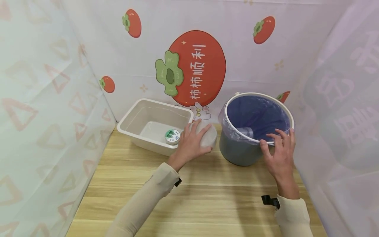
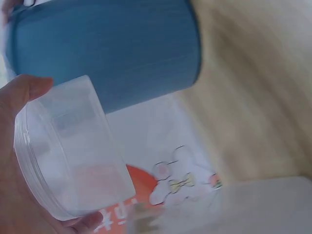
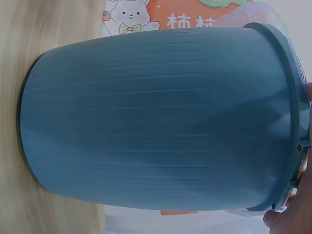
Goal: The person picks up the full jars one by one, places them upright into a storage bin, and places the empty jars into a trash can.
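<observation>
My left hand [image 1: 189, 144] holds a clear round plastic jar [image 1: 211, 135] above the table, between a beige tub and a trash bin. In the left wrist view, thumb and fingers grip the jar [image 2: 90, 141] round its wider, ridged end. On the rim of the blue-grey trash bin [image 1: 238, 154] is my right hand [image 1: 279, 154], its thumb outside and its fingers hooked over the white ring. A clear bag lines the bin, and a clear plastic piece [image 1: 246, 132] lies inside. The right wrist view shows mostly the bin's side [image 3: 156, 122].
The beige tub [image 1: 133, 135] stands left of the bin, with a round tin [image 1: 172, 136] with a green and white lid in it. Printed cloth [image 1: 242, 65] hangs behind and on both sides of the wooden table [image 1: 207, 204].
</observation>
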`<state>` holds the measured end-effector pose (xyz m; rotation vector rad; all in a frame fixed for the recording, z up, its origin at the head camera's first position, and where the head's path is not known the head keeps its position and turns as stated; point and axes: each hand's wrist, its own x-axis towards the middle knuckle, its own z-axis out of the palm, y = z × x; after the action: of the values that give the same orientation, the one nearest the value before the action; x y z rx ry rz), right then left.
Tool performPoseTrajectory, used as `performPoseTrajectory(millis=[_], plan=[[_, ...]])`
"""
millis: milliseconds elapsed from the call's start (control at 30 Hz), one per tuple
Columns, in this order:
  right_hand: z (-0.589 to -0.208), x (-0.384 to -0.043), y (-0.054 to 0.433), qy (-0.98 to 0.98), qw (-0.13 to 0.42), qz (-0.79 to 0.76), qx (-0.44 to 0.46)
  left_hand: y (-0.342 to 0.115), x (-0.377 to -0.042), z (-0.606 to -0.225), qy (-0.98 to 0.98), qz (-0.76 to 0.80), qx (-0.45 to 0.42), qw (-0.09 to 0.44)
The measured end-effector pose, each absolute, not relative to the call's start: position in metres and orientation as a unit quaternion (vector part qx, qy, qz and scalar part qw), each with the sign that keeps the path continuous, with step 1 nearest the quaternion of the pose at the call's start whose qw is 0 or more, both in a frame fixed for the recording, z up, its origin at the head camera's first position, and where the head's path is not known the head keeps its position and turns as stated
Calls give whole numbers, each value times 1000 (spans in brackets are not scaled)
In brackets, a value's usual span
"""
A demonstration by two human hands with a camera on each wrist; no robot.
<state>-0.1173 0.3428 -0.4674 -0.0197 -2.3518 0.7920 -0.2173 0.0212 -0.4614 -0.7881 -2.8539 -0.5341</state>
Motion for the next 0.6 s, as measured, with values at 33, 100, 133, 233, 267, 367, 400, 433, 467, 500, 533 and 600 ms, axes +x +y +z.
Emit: performPoseTrajectory(millis=[33,100,133,233,267,367,400,433,467,500,533,600], plan=[[-467,-117,343,-896,324,302,-8,20,-218,-456,-946,-178,-262,69],[-467,-117,342,-897,323,302,-9,17,-218,-445,-944,-184,-264,75],[-467,-117,342,-897,323,303,-9,16,-218,-440,-942,-187,-266,78],[-467,-117,343,-897,323,302,-9,12,-221,-428,-940,-191,-267,93],[-467,-117,343,-897,323,302,-8,11,-222,-425,-940,-192,-266,97],[-467,-117,343,-897,323,301,-7,10,-226,-415,-941,-192,-260,104],[-467,-116,343,-897,324,302,-7,11,-227,-411,-941,-194,-258,106],[-467,-116,343,-897,324,301,-7,11,-229,-408,-940,-195,-256,108],[-467,-116,343,-897,324,301,-7,12,-230,-404,-940,-198,-256,110],[-467,-116,343,-897,325,301,-7,14,-232,-401,-939,-199,-256,114],[-468,-116,343,-897,325,301,-7,16,-233,-397,-938,-199,-257,119],[-468,-116,343,-897,324,301,-6,20,-235,-388,-936,-197,-261,129]])
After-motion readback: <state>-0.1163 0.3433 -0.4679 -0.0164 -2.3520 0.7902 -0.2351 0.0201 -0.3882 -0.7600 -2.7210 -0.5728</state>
